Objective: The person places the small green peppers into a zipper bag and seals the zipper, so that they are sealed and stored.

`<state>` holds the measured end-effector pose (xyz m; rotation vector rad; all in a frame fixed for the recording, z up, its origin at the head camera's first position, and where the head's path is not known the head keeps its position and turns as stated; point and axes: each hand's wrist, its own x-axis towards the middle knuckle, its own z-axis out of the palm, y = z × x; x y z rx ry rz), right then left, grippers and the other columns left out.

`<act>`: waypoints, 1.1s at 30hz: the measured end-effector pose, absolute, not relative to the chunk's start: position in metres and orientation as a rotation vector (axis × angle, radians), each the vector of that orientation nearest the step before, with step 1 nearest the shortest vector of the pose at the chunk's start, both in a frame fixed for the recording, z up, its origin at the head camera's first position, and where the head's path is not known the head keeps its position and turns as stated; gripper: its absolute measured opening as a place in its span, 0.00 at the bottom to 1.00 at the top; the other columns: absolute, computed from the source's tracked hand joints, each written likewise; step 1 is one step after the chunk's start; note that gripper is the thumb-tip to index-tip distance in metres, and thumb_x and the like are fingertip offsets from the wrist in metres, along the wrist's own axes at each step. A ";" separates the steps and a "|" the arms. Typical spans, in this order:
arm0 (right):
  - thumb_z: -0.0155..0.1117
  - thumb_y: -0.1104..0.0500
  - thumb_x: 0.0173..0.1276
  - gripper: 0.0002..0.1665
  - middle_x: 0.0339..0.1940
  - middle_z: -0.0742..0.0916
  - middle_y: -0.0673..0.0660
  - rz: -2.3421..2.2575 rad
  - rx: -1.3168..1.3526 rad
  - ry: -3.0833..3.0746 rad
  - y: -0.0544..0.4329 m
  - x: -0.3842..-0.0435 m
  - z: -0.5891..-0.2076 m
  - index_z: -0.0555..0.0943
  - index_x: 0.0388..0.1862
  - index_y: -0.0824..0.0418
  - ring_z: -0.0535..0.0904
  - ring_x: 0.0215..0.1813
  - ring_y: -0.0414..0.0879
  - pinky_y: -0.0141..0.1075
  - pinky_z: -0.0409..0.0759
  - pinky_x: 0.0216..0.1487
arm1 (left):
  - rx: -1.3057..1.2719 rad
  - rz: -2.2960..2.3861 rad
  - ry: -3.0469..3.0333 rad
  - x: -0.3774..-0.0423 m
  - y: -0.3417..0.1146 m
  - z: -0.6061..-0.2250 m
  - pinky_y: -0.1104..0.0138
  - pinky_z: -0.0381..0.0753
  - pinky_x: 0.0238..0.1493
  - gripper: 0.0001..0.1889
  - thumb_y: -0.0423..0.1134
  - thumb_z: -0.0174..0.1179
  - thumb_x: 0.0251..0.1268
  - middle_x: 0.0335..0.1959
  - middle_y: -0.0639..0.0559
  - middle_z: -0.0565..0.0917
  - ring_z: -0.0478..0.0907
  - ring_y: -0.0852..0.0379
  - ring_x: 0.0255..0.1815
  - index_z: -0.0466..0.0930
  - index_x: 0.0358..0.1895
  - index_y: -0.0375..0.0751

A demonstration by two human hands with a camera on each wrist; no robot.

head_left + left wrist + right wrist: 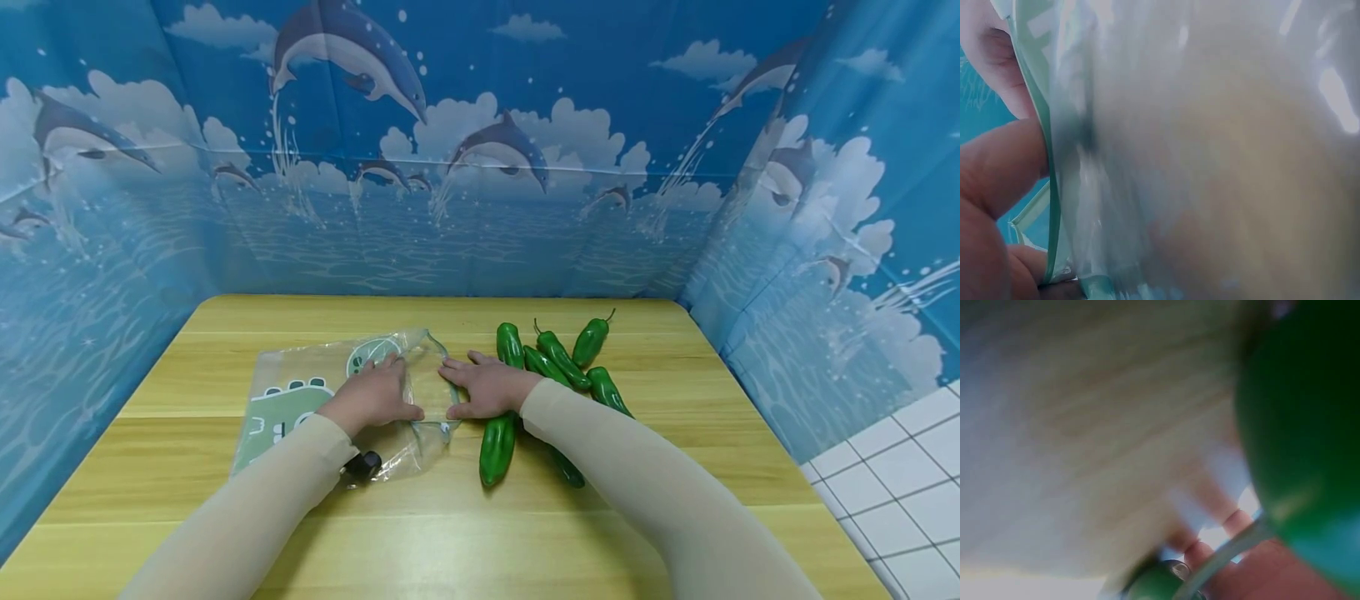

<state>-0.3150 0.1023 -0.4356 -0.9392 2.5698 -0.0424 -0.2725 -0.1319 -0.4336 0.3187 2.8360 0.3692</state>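
A clear plastic bag [330, 354] with green cartoon prints and a green-edged mouth lies at the middle left of the table. My left hand [375, 396] rests on it near the mouth, thumb stretched to the right. In the left wrist view its fingers [1007, 162] touch the bag's green edge. My right hand [487, 390] faces it from the other side, fingers spread and fingertips at the mouth's edge. Several green peppers lie beside and under the right forearm, among them a front one [497, 450] and a back one [509, 343]. One pepper [1310, 425] fills the right wrist view's side.
Two more peppers with stems, one upright-lying [555, 354] and one far right [591, 340], sit toward the back. The light wooden table [465, 542] is enclosed by a blue dolphin-print curtain [480, 233]. White tiles [900, 467] show at the right.
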 end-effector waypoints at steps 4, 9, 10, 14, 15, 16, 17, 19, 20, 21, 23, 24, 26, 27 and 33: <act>0.51 0.26 0.77 0.50 0.90 0.50 0.41 -0.037 -0.936 2.570 0.102 -0.315 -0.436 0.48 0.89 0.39 0.44 0.90 0.63 0.60 0.52 0.86 | 0.318 0.389 2.867 -0.272 -0.131 -0.435 0.34 0.58 0.80 0.57 0.62 0.72 0.62 0.87 0.36 0.51 0.50 0.21 0.83 0.52 0.84 0.33; 0.50 0.26 0.77 0.50 0.90 0.50 0.41 -0.030 -0.936 2.563 0.103 -0.316 -0.436 0.47 0.89 0.39 0.43 0.90 0.63 0.60 0.51 0.87 | 0.353 0.348 2.907 -0.266 -0.124 -0.434 0.36 0.57 0.81 0.53 0.60 0.71 0.64 0.85 0.32 0.56 0.54 0.24 0.83 0.57 0.83 0.32; 0.50 0.26 0.77 0.50 0.90 0.50 0.41 -0.030 -0.935 2.562 0.104 -0.315 -0.436 0.47 0.89 0.39 0.43 0.90 0.63 0.60 0.51 0.87 | 0.364 0.334 2.917 -0.264 -0.122 -0.433 0.37 0.59 0.81 0.52 0.59 0.70 0.65 0.84 0.32 0.58 0.56 0.25 0.83 0.58 0.82 0.31; 0.50 0.26 0.77 0.50 0.90 0.50 0.42 -0.029 -0.936 2.562 0.103 -0.315 -0.435 0.47 0.89 0.40 0.43 0.90 0.63 0.59 0.49 0.87 | 0.407 0.292 2.938 -0.256 -0.113 -0.433 0.39 0.63 0.80 0.46 0.58 0.67 0.68 0.81 0.31 0.65 0.62 0.31 0.82 0.63 0.79 0.30; 0.50 0.26 0.77 0.51 0.90 0.50 0.42 -0.029 -0.936 2.563 0.103 -0.315 -0.435 0.47 0.89 0.41 0.43 0.90 0.63 0.59 0.49 0.87 | 0.419 0.282 2.940 -0.255 -0.111 -0.433 0.39 0.65 0.79 0.45 0.57 0.66 0.69 0.80 0.31 0.67 0.64 0.32 0.81 0.65 0.79 0.29; 0.50 0.26 0.77 0.51 0.90 0.50 0.42 -0.026 -0.936 2.564 0.103 -0.315 -0.435 0.47 0.89 0.41 0.43 0.90 0.63 0.59 0.49 0.87 | 0.428 0.273 2.939 -0.253 -0.109 -0.433 0.39 0.66 0.78 0.44 0.57 0.66 0.70 0.79 0.31 0.69 0.65 0.32 0.80 0.66 0.77 0.29; 0.50 0.26 0.77 0.50 0.90 0.50 0.42 -0.024 -0.935 2.566 0.103 -0.315 -0.435 0.47 0.89 0.41 0.43 0.90 0.63 0.59 0.49 0.87 | 0.429 0.261 2.936 -0.251 -0.107 -0.433 0.40 0.67 0.78 0.43 0.58 0.65 0.71 0.78 0.32 0.70 0.66 0.33 0.80 0.68 0.77 0.29; 0.50 0.26 0.77 0.50 0.90 0.50 0.42 -0.022 -0.932 2.569 0.103 -0.315 -0.435 0.47 0.89 0.41 0.43 0.90 0.63 0.59 0.49 0.87 | 0.432 0.244 2.936 -0.248 -0.102 -0.432 0.40 0.69 0.76 0.42 0.58 0.64 0.71 0.76 0.33 0.73 0.69 0.34 0.78 0.70 0.75 0.28; 0.50 0.26 0.77 0.50 0.90 0.49 0.41 -0.020 -0.930 2.570 0.103 -0.315 -0.435 0.47 0.89 0.41 0.42 0.90 0.62 0.59 0.49 0.87 | 0.427 0.239 2.935 -0.247 -0.100 -0.432 0.40 0.70 0.76 0.42 0.59 0.64 0.71 0.75 0.33 0.74 0.70 0.35 0.77 0.70 0.75 0.27; 0.50 0.26 0.77 0.50 0.90 0.49 0.41 -0.022 -0.927 2.570 0.103 -0.315 -0.435 0.47 0.89 0.41 0.42 0.90 0.62 0.59 0.48 0.87 | 0.423 0.234 2.939 -0.246 -0.098 -0.431 0.40 0.71 0.75 0.43 0.60 0.65 0.71 0.74 0.34 0.76 0.72 0.35 0.76 0.71 0.74 0.27; 0.50 0.27 0.78 0.50 0.90 0.49 0.41 -0.026 -0.921 2.571 0.103 -0.314 -0.435 0.47 0.89 0.40 0.42 0.90 0.62 0.59 0.48 0.87 | 0.405 0.216 2.952 -0.243 -0.094 -0.431 0.41 0.72 0.74 0.45 0.62 0.65 0.70 0.72 0.34 0.78 0.74 0.36 0.74 0.71 0.74 0.26; 0.50 0.26 0.78 0.50 0.90 0.49 0.41 -0.026 -0.922 2.571 0.103 -0.315 -0.435 0.47 0.89 0.40 0.42 0.90 0.62 0.59 0.48 0.87 | 0.398 0.206 2.961 -0.242 -0.093 -0.431 0.42 0.73 0.74 0.46 0.63 0.66 0.69 0.71 0.34 0.79 0.75 0.37 0.73 0.71 0.73 0.26; 0.50 0.26 0.77 0.50 0.90 0.49 0.41 -0.026 -0.924 2.570 0.103 -0.315 -0.436 0.47 0.89 0.40 0.42 0.90 0.62 0.59 0.48 0.87 | 0.379 0.184 2.977 -0.240 -0.090 -0.431 0.43 0.75 0.72 0.47 0.64 0.67 0.67 0.69 0.35 0.81 0.78 0.38 0.71 0.72 0.73 0.26; 0.50 0.26 0.77 0.50 0.90 0.49 0.41 -0.028 -0.925 2.569 0.103 -0.315 -0.436 0.47 0.89 0.40 0.42 0.90 0.62 0.59 0.48 0.87 | 0.374 0.168 2.985 -0.239 -0.089 -0.431 0.44 0.77 0.71 0.46 0.65 0.67 0.66 0.68 0.35 0.81 0.79 0.39 0.69 0.72 0.72 0.26; 0.50 0.26 0.77 0.51 0.90 0.49 0.41 -0.030 -0.921 2.567 0.102 -0.316 -0.437 0.46 0.89 0.39 0.42 0.90 0.62 0.59 0.49 0.87 | 0.408 0.028 3.025 -0.234 -0.083 -0.427 0.45 0.84 0.61 0.47 0.64 0.70 0.64 0.66 0.36 0.81 0.82 0.41 0.64 0.73 0.72 0.27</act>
